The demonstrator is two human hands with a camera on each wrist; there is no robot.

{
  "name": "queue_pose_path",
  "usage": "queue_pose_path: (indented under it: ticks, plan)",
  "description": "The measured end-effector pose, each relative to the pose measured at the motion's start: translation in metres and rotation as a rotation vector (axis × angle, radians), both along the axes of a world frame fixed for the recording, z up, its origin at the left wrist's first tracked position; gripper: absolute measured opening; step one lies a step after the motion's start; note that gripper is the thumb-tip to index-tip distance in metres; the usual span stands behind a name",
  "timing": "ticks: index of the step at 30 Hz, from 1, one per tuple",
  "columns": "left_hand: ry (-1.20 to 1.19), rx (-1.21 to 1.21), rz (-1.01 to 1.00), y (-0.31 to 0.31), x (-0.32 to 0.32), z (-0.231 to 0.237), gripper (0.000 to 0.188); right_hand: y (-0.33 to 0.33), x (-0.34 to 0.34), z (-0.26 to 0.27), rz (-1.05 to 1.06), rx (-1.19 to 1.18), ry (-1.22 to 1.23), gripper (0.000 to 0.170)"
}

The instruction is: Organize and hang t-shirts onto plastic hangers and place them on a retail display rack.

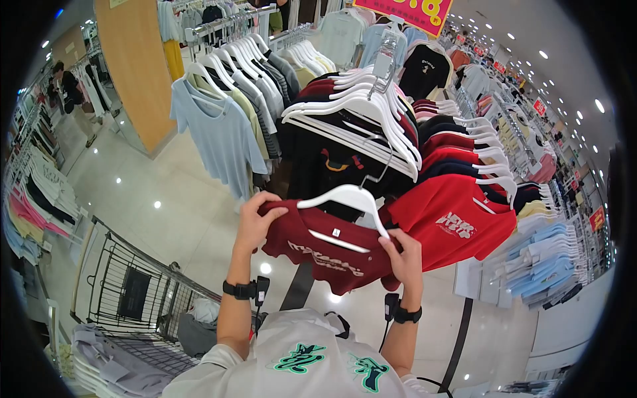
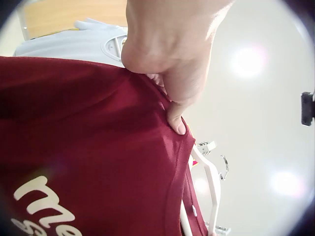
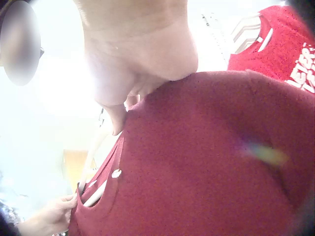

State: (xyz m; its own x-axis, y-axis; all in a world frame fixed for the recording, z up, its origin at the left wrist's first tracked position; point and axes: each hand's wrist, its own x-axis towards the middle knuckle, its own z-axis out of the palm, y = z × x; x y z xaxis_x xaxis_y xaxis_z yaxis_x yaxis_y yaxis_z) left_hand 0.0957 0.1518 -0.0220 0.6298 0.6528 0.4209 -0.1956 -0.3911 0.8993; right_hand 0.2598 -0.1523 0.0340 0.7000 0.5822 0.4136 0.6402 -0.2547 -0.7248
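Right hand [image 3: 140,69] — maroon shirt [image 3: 197,147] below, seemingly pinched.

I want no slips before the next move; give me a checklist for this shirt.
Left hand pinching the maroon cloth T-shirt at one shoulder: ok.
Right hand holding its other shoulder: ok.
Broad white hanger inside neckline: ok.
Curved metal hook free: ok.
Hanger ends seated under shoulders: cannot tell, cloth hides them.
Red, white-lettered T-shirt not touching: cannot tell, they overlap in head view.
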Motion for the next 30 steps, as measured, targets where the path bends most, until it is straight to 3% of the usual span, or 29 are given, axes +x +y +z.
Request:
queue_pose_path:
  ticks: [10,17,22,27,30]
  plan:
    - [-0.169,0.083,0.102,0.043,0.071,0.102,0.017,0.061,0.068,0.092,-0.128,0.032,-0.233,0.028]
    - [-0.133,0.093,0.061,0.07,0.099,0.078,0.022,0.075,0.088,0.058,-0.142,0.035,-0.182,0.033]
    - [0.009,0.238,-0.02,0.064,0.101,0.085,0.028,0.075,0.094,0.05,-0.069,0.013,-0.173,0.031]
    - [-0.124,0.321,-0.159,0.039,0.122,0.111,0.035,0.076,0.099,0.05,-0.072,0.055,-0.267,0.026]
    - [-0.204,0.528,0.008,0.017,0.135,0.138,0.049,0.075,0.102,0.062,-0.069,0.18,-0.203,0.019]
